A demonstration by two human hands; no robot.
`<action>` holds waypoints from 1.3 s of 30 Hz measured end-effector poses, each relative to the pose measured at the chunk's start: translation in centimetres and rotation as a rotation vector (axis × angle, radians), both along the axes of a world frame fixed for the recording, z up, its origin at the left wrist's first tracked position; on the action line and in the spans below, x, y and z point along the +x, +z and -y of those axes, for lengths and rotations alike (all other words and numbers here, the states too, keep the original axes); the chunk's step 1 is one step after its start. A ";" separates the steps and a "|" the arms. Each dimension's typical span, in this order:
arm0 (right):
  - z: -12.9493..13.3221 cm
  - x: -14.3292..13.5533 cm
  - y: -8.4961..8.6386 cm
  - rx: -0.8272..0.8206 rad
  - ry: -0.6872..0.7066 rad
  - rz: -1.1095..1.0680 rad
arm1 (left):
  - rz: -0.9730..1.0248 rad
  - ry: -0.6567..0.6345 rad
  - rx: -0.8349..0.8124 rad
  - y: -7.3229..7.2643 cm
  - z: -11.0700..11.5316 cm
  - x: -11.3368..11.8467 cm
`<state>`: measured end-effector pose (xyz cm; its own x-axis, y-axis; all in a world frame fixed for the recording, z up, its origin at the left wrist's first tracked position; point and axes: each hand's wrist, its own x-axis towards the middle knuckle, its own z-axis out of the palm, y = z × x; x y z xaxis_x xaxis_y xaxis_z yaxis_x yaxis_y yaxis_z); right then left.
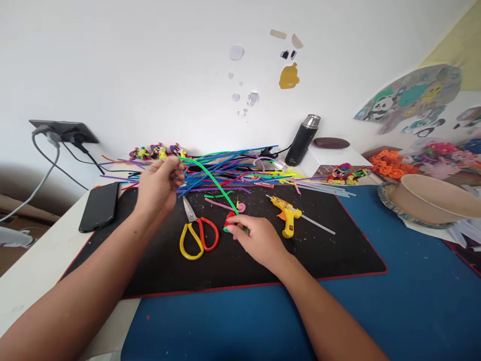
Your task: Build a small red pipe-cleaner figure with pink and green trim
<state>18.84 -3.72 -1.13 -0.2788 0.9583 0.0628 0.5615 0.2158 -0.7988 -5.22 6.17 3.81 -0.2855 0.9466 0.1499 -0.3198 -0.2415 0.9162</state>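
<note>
A long green pipe cleaner [215, 181] arcs between my two hands. My left hand [161, 183] is raised at the back of the black mat, its fingers closed on the upper end. Lower down, my right hand [257, 238] pinches a small red and green pipe-cleaner piece [229, 220], where the lower end of the green strand meets it. Part of that piece is hidden by my fingers. Scissors [195, 230] with one yellow and one red handle lie left of it. Behind the piece is a pink pipe-cleaner coil [241, 206].
A yellow hot glue gun [287, 214] lies to the right on the black mat [338, 250]. Many coloured pipe cleaners [225, 168] are heaped along the wall. A phone [99, 206] lies left, a black flask [302, 140] stands behind, and a beige bowl [432, 198] is far right.
</note>
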 end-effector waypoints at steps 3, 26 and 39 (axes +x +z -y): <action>0.1 -0.1 -0.1 -0.065 0.023 -0.055 | 0.079 0.096 0.059 1.0 -0.3 -0.9; -0.9 0.2 0.0 -0.277 -0.212 -0.828 | -0.524 -0.749 -0.311 -1.3 4.4 4.7; -0.8 0.0 0.1 -0.281 -0.159 -0.697 | -0.641 -0.830 -0.300 -0.8 4.9 5.0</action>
<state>18.87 -2.93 -1.02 -0.1212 0.9895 -0.0783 -0.0843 -0.0889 -0.9925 -0.24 1.29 3.02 0.5081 0.8312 -0.2259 0.2778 0.0901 0.9564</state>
